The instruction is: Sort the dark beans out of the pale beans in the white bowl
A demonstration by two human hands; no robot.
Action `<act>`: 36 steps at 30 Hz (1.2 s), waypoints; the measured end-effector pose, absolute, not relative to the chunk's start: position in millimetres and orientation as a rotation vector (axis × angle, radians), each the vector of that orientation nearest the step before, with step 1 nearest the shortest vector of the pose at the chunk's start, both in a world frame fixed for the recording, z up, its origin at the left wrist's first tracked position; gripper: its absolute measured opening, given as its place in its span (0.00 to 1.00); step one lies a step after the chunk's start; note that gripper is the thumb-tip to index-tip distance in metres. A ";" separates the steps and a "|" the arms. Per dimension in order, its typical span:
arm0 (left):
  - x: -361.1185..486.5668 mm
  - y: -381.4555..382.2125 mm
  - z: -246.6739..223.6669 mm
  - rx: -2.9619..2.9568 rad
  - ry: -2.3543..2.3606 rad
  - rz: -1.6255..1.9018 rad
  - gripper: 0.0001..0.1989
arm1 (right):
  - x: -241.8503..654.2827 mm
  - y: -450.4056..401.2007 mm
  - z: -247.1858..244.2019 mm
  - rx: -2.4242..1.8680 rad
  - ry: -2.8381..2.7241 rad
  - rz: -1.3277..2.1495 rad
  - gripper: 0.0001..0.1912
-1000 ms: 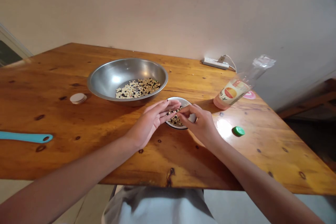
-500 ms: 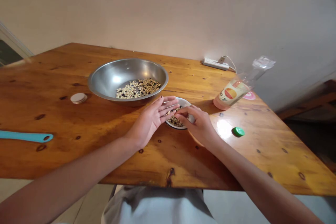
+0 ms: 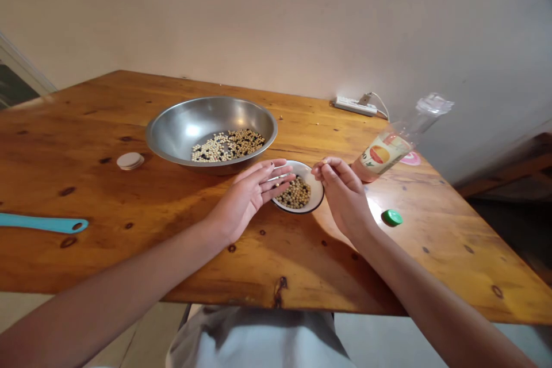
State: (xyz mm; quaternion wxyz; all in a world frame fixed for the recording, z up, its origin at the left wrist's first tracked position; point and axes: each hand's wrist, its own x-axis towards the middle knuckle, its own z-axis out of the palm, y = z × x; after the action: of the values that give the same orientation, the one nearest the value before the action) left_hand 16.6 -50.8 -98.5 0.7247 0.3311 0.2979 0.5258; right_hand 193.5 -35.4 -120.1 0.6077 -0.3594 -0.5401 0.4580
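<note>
My left hand (image 3: 248,198) is open, palm turned up and fingers stretched over the left rim of a small white bowl (image 3: 318,188) with a dark edge. One small pale bean lies on its fingers. Just right of the bowl, my right hand (image 3: 342,192) is closed in a pinch, with a pale bean seeming to show at the fingertips. Inside the bowl are small round beans (image 3: 297,192), pale and black mixed. Behind the left hand stands a wide steel basin (image 3: 181,126) holding more pale and black beans (image 3: 228,145) on its right side.
A tilted clear plastic bottle (image 3: 382,155) with a fruit label stands at the right. Near it lies a green cap (image 3: 391,218). A white lid (image 3: 130,161) and a turquoise handle (image 3: 43,222) are at left. A power strip (image 3: 354,105) lies by the wall.
My right hand has moved away from the left fingers to the bowl's right side, still pinched. More of the bowl and its beans shows. The left hand has barely moved.
</note>
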 end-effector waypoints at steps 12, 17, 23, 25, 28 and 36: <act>15.4 -51.5 -102.7 1.033 0.793 1.076 0.08 | 190.2 -45.7 -118.9 -1.058 -1.809 0.666 0.04; 15.0 -51.4 -103.1 1.048 0.834 1.093 0.05 | 187.9 -45.5 -117.9 -1.053 -1.883 0.529 0.02; 15.9 -49.8 -105.0 1.093 0.839 1.150 0.05 | 188.8 -47.1 -116.7 -1.066 -1.922 0.477 0.05; 16.3 -49.4 -105.5 1.096 0.839 1.151 0.05 | 188.4 -47.1 -115.9 -1.047 -1.949 0.447 0.04; 16.9 -50.0 -105.7 1.096 0.833 1.144 0.06 | 187.6 -46.6 -115.3 -1.012 -1.976 0.415 0.02; 18.7 -53.8 -96.8 0.812 0.720 1.198 0.09 | 191.1 -49.6 -112.2 -1.076 -1.894 0.443 0.04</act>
State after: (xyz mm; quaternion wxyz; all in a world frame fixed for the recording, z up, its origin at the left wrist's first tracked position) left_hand 18.7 -53.8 -96.8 0.6908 0.3633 0.3219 0.5360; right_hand 191.1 -49.6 -112.2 0.4433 -0.4341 -0.7637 0.1786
